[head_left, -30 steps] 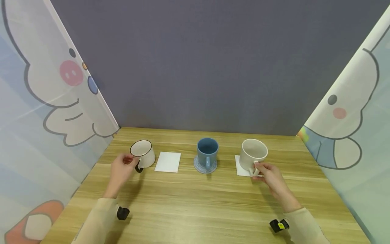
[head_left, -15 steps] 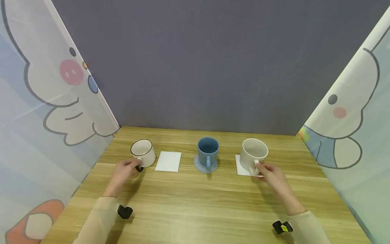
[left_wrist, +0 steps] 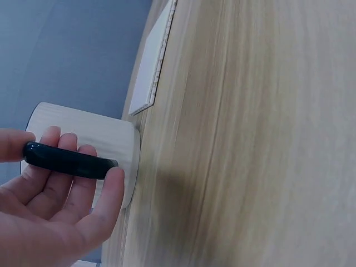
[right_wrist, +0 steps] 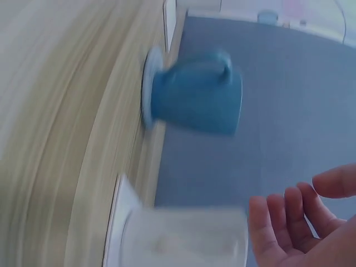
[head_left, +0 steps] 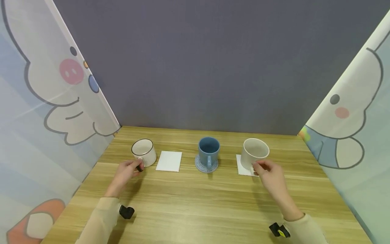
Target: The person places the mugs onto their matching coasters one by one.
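Observation:
My left hand point(head_left: 123, 174) holds the black handle point(left_wrist: 69, 161) of a white mug point(head_left: 146, 152) with a dark rim; the left wrist view has the thumb at one end and fingers curled behind it. That mug stands upright on the wooden table point(head_left: 182, 210). At the right, a larger white mug point(head_left: 254, 154) stands on a white square coaster point(head_left: 239, 169). My right hand point(head_left: 272, 178) is near its handle side; the right wrist view has thumb and fingers point(right_wrist: 276, 214) apart, nothing between them, fingertips beside the rim.
A blue mug point(head_left: 208, 150) stands on a round light-blue coaster point(head_left: 199, 166) in the middle. Between it and the dark-rimmed mug lies a white square coaster point(head_left: 169, 161). A grey panel point(head_left: 195, 67) rises at the back; printed cloth point(head_left: 30, 152) hangs at both sides.
My left hand has closed its fingers on the dark-rimmed mug's handle. My right hand has let go of the larger white mug's handle and lifted slightly. The mugs stay in place.

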Demonstrator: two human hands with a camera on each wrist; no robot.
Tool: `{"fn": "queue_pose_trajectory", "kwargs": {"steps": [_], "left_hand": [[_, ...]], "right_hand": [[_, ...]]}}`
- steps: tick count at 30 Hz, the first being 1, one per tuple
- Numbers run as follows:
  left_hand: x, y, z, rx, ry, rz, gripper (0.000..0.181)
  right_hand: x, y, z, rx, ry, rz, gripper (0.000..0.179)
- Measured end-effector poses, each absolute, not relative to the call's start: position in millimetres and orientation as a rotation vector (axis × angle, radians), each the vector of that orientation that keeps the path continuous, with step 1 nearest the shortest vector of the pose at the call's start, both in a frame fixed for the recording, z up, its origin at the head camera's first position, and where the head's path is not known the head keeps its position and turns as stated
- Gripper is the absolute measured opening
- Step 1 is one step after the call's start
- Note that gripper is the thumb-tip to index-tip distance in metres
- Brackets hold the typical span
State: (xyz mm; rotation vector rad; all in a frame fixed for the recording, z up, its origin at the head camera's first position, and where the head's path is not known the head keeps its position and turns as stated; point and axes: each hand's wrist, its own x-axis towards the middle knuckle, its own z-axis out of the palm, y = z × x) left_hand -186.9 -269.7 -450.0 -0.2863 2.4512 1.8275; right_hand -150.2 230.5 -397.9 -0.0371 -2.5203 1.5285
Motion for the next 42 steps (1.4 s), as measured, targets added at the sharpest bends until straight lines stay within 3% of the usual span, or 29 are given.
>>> {"fn": "queue_pose_trajectory", "kwargs": {"steps": [9, 19, 42], "left_hand": [[-186, -270, -449, -0.299, 2.445, 1.828, 0.048], [-189, -268, -450, -0.304, 2.418, 1.867, 0.046], [-187, -269, -449, -0.324, 2.396, 1.867, 0.045]], "right_hand": [[-148, 172, -406, 0.325, -2.475, 1.551, 0.006], [-159, 126, -410, 0.687, -2.413, 1.495, 0.011], [-197, 50, -409, 0.707, -2.618, 1.301, 0.024]]}}
